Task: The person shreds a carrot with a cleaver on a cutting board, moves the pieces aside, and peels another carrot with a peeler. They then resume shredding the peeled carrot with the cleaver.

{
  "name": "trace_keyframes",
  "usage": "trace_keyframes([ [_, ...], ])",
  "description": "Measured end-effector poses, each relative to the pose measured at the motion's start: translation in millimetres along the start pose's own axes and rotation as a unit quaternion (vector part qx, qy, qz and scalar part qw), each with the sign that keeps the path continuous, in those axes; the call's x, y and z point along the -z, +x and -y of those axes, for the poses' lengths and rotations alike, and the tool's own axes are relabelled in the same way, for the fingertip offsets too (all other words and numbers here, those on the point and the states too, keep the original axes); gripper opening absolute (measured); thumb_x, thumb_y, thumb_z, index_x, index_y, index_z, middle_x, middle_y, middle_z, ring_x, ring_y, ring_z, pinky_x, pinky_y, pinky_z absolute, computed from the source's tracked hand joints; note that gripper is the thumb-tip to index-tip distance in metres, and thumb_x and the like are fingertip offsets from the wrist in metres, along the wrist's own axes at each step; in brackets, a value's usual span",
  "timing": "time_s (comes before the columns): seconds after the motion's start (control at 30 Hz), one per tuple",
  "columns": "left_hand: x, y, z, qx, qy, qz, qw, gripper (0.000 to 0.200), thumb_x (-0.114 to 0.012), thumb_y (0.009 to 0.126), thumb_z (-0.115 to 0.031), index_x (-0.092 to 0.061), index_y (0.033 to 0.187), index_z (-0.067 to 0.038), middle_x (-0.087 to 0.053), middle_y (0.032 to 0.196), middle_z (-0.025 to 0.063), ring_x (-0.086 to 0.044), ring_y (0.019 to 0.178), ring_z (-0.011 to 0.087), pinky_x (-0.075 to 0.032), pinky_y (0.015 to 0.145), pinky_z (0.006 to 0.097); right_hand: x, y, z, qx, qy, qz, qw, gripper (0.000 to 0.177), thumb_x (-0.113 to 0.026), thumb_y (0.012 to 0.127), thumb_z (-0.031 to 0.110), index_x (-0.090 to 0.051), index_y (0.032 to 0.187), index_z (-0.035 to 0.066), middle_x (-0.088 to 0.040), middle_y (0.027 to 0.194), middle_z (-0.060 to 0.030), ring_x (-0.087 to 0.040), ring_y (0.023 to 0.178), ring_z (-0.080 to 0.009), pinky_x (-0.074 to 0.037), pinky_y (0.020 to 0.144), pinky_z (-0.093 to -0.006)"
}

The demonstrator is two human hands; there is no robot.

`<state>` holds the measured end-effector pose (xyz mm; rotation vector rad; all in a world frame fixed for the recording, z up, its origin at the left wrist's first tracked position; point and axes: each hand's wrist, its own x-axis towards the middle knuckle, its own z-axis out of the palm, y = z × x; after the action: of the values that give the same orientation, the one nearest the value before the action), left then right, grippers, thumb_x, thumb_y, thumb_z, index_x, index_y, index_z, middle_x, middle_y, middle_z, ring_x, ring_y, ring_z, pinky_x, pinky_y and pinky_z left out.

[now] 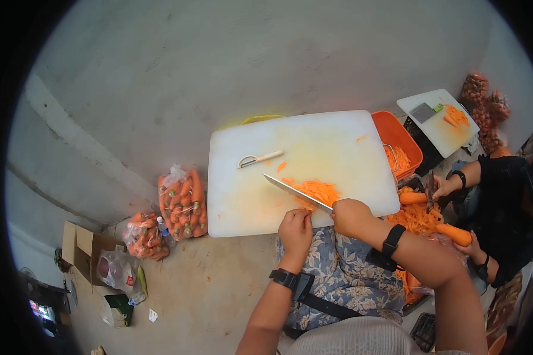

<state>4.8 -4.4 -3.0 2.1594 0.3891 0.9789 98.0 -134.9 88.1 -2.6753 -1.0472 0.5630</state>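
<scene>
A long kitchen knife (296, 190) is gripped by its handle in my right hand (352, 219), its blade slanting up and left over the white cutting board (237, 198). My left hand (295, 232) is at the board's near edge, fingers bunched down on a small carrot piece (305, 206) beside the blade; most of that piece is hidden. Just beyond the knife lies a pile of cut carrot strips (320, 190). A peeler with a pale handle (262, 158) rests farther back on the board, with a few loose carrot bits nearby.
An orange bin (395, 122) with shredded carrot stands right of the board. Another person's hand (441, 187) holds a peeler-like tool there, the other a carrot (454, 234). Bags of carrots (182, 204) and a cardboard box (89, 248) sit left. A second cutting board (435, 127) is at back right.
</scene>
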Motion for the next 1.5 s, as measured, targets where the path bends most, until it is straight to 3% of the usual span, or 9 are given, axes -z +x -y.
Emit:
trace_keyframes([
  [0.03,-0.8,0.0,-0.8,-0.006,-0.002,0.002,1.000,0.009,-0.068,0.077,-0.003,-0.069,0.086,-0.006,-0.065,0.087,0.0109,-0.065,0.077,0.0286,-0.052,0.069,0.0359,-1.7,-1.1,-0.7,0.020,-0.006,-0.014,1.000,0.021,-0.064,0.083,0.021,-0.069,0.082,0.000,-0.066,0.076,-0.0210,-0.066,0.074,-0.0368,-0.053,0.069,-0.0450],
  [0.33,0.4,28.5,1.1,-0.035,0.102,0.042,0.993,0.010,-0.069,0.077,-0.003,-0.068,0.087,-0.004,-0.064,0.084,0.0128,-0.064,0.071,0.0258,-0.053,0.065,0.0324,-11.3,-14.8,-8.3,0.043,0.071,-0.154,0.985,0.026,-0.062,0.086,0.025,-0.067,0.078,0.000,-0.065,0.075,-0.0220,-0.065,0.073,-0.0384,-0.051,0.067,-0.0470],
  [0.43,-0.6,39.8,3.8,-0.002,0.122,0.068,0.990,0.007,-0.065,0.079,-0.006,-0.068,0.086,-0.004,-0.063,0.085,0.0149,-0.062,0.077,0.0336,-0.051,0.070,0.0389,-3.9,-21.9,-10.6,0.030,0.097,-0.181,0.978,0.027,-0.062,0.086,0.026,-0.066,0.078,0.000,-0.064,0.072,-0.0221,-0.064,0.072,-0.0388,-0.050,0.068,-0.0469],
  [0.6,24.7,36.4,11.5,-0.056,-0.009,0.002,0.998,0.011,-0.061,0.082,-0.003,-0.068,0.091,-0.002,-0.064,0.088,0.0155,-0.062,0.081,0.0328,-0.051,0.074,0.0396,11.8,-36.5,-29.8,0.029,0.135,-0.156,0.978,0.030,-0.063,0.085,0.028,-0.067,0.080,-0.001,-0.064,0.071,-0.0225,-0.064,0.072,-0.0382,-0.050,0.069,-0.0459],
  [0.87,103.7,62.1,91.0,0.032,0.244,-0.054,0.968,0.028,-0.059,0.087,-0.011,-0.061,0.113,0.001,-0.059,0.116,0.0206,-0.054,0.108,0.0368,-0.042,0.095,0.0430,11.6,-39.5,9.5,0.012,0.263,0.083,0.961,0.034,-0.060,0.088,0.029,-0.066,0.080,-0.004,-0.064,0.066,-0.0189,-0.066,0.067,-0.0322,-0.051,0.068,-0.0420],
  [1.03,128.3,64.0,109.1,0.105,0.465,-0.054,0.877,0.053,-0.059,0.089,-0.036,-0.053,0.130,-0.002,-0.052,0.131,0.0222,-0.050,0.120,0.0378,-0.040,0.100,0.0443,-20.3,-9.1,17.3,0.098,0.199,0.012,0.975,0.036,-0.058,0.090,0.030,-0.066,0.080,-0.003,-0.062,0.060,-0.0161,-0.065,0.058,-0.0284,-0.052,0.063,-0.0401],
  [1.17,149.0,75.2,135.6,0.281,0.345,0.012,0.895,0.062,-0.049,0.091,-0.055,-0.054,0.127,-0.005,-0.059,0.123,0.0230,-0.058,0.110,0.0405,-0.047,0.088,0.0486,-4.2,-1.9,20.6,0.031,0.212,0.074,0.974,0.036,-0.057,0.091,0.030,-0.065,0.082,-0.004,-0.063,0.061,-0.0157,-0.065,0.055,-0.0262,-0.052,0.061,-0.0390],
  [1.37,151.6,63.6,120.6,0.291,0.332,0.021,0.897,0.063,-0.048,0.091,-0.056,-0.058,0.114,0.002,-0.064,0.107,0.0275,-0.061,0.099,0.0446,-0.048,0.082,0.0510,-4.8,7.3,-9.3,-0.041,0.324,0.072,0.942,0.035,-0.065,0.090,0.028,-0.062,0.091,-0.007,-0.059,0.055,-0.0109,-0.056,0.041,-0.0176,-0.044,0.040,-0.0333],
  [1.5,156.1,44.9,110.6,0.284,0.320,0.013,0.904,0.059,-0.049,0.091,-0.055,-0.058,0.109,0.001,-0.065,0.100,0.0265,-0.063,0.092,0.0451,-0.049,0.077,0.0511,7.0,7.7,-28.7,-0.025,0.253,0.022,0.967,0.038,-0.066,0.086,0.030,-0.064,0.086,-0.008,-0.063,0.061,-0.0165,-0.062,0.048,-0.0236,-0.050,0.051,-0.0360],
])
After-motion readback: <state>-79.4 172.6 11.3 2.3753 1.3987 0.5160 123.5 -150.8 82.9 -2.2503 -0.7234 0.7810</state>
